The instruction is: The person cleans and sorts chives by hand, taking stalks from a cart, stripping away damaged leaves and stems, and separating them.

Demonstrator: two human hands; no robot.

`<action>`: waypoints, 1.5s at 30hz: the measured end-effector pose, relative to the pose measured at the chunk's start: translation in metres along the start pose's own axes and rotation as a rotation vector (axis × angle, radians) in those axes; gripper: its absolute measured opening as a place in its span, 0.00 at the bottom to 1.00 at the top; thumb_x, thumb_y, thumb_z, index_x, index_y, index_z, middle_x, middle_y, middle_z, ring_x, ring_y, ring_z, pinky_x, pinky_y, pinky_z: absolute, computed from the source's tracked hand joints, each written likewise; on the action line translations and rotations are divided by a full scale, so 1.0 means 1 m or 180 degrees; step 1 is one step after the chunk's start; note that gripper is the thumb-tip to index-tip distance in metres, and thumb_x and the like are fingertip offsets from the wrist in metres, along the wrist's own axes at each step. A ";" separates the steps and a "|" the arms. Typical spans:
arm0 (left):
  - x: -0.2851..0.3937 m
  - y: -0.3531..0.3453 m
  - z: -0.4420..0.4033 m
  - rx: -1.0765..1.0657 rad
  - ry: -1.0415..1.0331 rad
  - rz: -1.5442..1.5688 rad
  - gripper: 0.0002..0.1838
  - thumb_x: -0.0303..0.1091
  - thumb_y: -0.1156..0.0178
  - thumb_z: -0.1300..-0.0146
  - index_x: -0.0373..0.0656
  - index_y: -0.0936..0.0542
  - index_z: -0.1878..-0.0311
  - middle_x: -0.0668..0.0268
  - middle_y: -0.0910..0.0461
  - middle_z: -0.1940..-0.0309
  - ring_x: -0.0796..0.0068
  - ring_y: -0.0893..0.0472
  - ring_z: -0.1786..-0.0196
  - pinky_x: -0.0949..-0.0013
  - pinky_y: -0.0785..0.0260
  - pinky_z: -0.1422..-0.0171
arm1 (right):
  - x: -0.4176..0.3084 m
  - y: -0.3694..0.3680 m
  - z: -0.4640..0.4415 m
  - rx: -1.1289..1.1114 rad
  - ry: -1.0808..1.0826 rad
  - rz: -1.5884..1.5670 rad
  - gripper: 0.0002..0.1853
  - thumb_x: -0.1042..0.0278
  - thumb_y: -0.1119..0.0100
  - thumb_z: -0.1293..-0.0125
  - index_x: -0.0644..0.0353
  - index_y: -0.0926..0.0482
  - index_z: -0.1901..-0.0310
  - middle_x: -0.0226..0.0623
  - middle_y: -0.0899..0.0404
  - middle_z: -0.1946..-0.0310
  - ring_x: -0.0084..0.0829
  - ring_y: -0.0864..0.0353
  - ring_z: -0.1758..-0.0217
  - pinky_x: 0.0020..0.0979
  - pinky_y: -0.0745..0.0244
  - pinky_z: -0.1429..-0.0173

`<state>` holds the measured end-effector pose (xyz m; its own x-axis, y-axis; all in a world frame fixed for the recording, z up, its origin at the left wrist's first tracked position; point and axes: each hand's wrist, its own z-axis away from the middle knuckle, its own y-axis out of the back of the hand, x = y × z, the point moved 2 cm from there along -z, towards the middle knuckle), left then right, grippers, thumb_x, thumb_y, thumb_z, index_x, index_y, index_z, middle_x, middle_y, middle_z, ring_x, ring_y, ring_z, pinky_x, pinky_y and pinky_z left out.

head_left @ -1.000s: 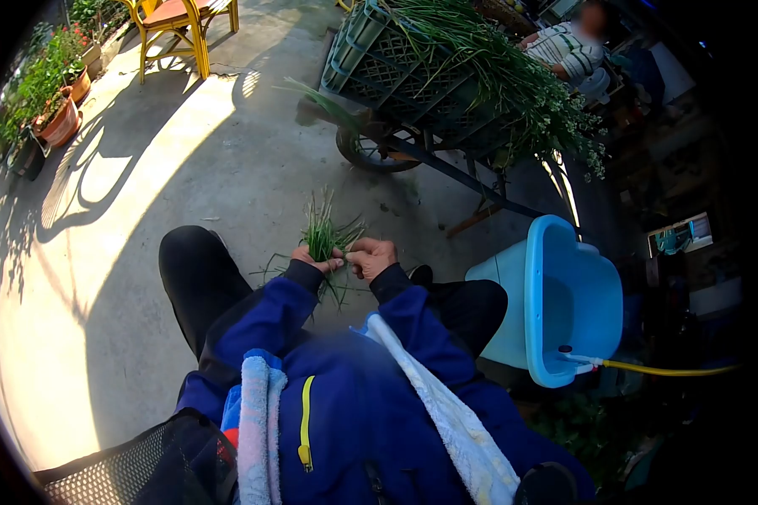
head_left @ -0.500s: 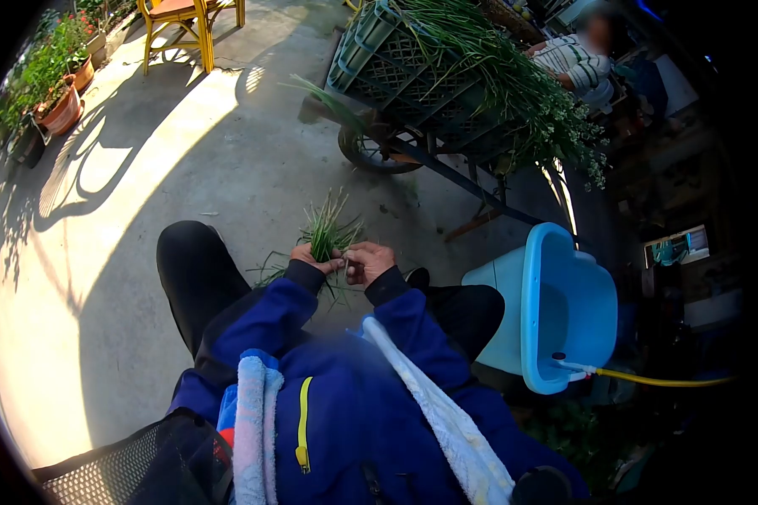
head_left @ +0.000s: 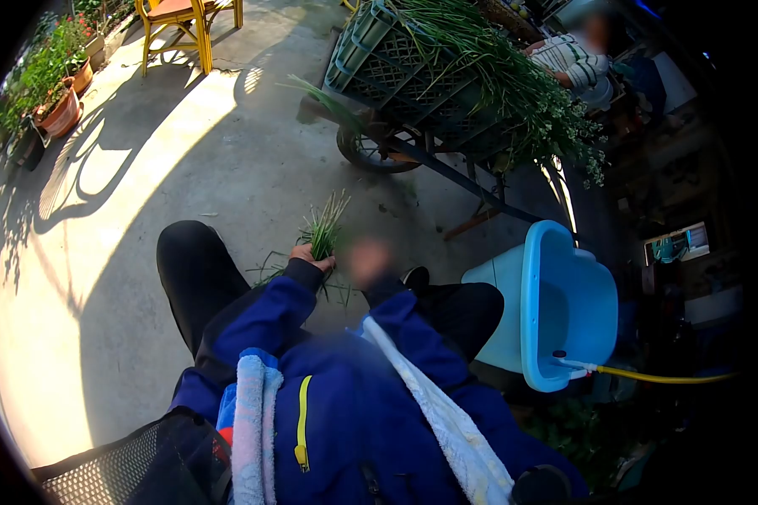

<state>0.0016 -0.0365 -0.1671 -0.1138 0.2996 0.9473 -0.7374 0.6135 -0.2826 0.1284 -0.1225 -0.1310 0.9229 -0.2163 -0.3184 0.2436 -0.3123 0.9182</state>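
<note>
My left hand is closed round the lower part of a bunch of thin green chive-like stalks, whose cut-looking ends fan out away from me. Just to its right, apart from the bunch, my right hand is so blurred that its fingers cannot be made out. Loose green stalks lie on the concrete below and left of the bunch, between my legs.
A dark crate heaped with long greens stands on a wheeled cart ahead right. The blue tub is at my right, a yellow hose at its side. A person sits beyond; potted plants and a yellow chair are left.
My right hand has come away from the bunch, slightly to the right, and is now blurred. My left hand still grips the stalks, which have tilted slightly and look a little thinner.
</note>
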 end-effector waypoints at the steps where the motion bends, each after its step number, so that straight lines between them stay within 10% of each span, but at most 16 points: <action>1: 0.007 -0.001 0.002 0.0011 0.0138 -0.0014 0.09 0.23 0.35 0.57 0.38 0.22 0.70 0.71 0.23 0.76 0.83 0.27 0.72 0.77 0.33 0.68 | 0.004 -0.008 0.000 -0.0189 -0.0091 0.0358 0.10 0.65 0.48 0.48 0.60 0.26 0.66 0.40 0.26 0.66 0.40 0.27 0.63 0.40 0.33 0.59; 7: 0.031 -0.004 0.011 -0.0088 0.0444 0.0497 0.09 0.26 0.35 0.54 0.34 0.22 0.69 0.68 0.22 0.75 0.82 0.26 0.70 0.77 0.32 0.66 | 0.037 -0.004 -0.009 0.0084 0.0445 0.1293 0.09 0.66 0.52 0.44 0.60 0.26 0.65 0.39 0.25 0.68 0.35 0.25 0.67 0.34 0.30 0.62; 10: 0.026 0.004 0.010 0.0047 0.0456 0.0414 0.10 0.28 0.35 0.53 0.33 0.22 0.68 0.67 0.22 0.74 0.80 0.25 0.70 0.77 0.32 0.64 | 0.046 0.065 -0.009 0.1564 0.0545 0.1402 0.01 0.72 0.48 0.51 0.57 0.29 0.76 0.38 0.32 0.78 0.34 0.31 0.75 0.33 0.34 0.71; 15: 0.036 0.005 0.009 0.0161 0.0683 0.0582 0.11 0.31 0.34 0.53 0.35 0.21 0.67 0.67 0.21 0.73 0.79 0.24 0.70 0.76 0.32 0.64 | 0.049 0.081 -0.009 0.1525 -0.0053 -0.1205 0.03 0.72 0.47 0.50 0.60 0.26 0.74 0.37 0.30 0.81 0.33 0.29 0.78 0.31 0.33 0.74; 19: 0.043 0.000 0.014 0.0166 0.0678 0.0384 0.11 0.31 0.34 0.54 0.37 0.21 0.68 0.67 0.21 0.74 0.80 0.24 0.72 0.76 0.32 0.65 | 0.013 0.051 -0.009 0.1566 0.1100 -0.0258 0.07 0.68 0.41 0.49 0.63 0.24 0.73 0.32 0.29 0.85 0.22 0.30 0.84 0.24 0.34 0.79; 24: 0.028 0.004 0.012 -0.0022 0.0748 0.0503 0.11 0.32 0.34 0.55 0.36 0.21 0.69 0.68 0.22 0.76 0.80 0.25 0.75 0.76 0.32 0.69 | -0.043 0.052 -0.012 -0.0456 -0.1417 -0.3390 0.05 0.70 0.43 0.50 0.62 0.26 0.74 0.29 0.33 0.86 0.19 0.37 0.87 0.25 0.42 0.84; 28: 0.007 0.011 0.003 -0.0046 0.0622 0.0559 0.09 0.30 0.37 0.55 0.36 0.22 0.70 0.67 0.22 0.76 0.79 0.25 0.76 0.76 0.33 0.70 | -0.043 0.046 -0.013 0.0509 -0.0120 -0.2504 0.06 0.70 0.43 0.50 0.62 0.28 0.76 0.29 0.34 0.86 0.21 0.38 0.87 0.27 0.42 0.83; 36: 0.016 0.007 0.006 0.0006 0.0886 0.0603 0.09 0.30 0.38 0.56 0.35 0.23 0.72 0.66 0.22 0.78 0.78 0.26 0.79 0.75 0.34 0.73 | -0.017 0.027 -0.008 -0.0174 -0.0726 -0.1745 0.11 0.63 0.42 0.51 0.63 0.29 0.75 0.41 0.30 0.78 0.36 0.33 0.74 0.37 0.38 0.68; 45: 0.028 -0.001 0.010 -0.0031 0.0771 0.0792 0.11 0.27 0.36 0.55 0.35 0.23 0.67 0.65 0.22 0.76 0.77 0.23 0.74 0.76 0.31 0.68 | -0.011 0.020 -0.005 0.0026 0.0875 -0.0600 0.09 0.66 0.49 0.47 0.58 0.25 0.65 0.40 0.25 0.68 0.37 0.27 0.66 0.36 0.33 0.60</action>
<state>-0.0073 -0.0362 -0.1383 -0.1272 0.6049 0.7861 -0.7003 0.5064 -0.5031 0.1244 -0.1214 -0.1078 0.9080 0.1032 -0.4061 0.4164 -0.3308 0.8469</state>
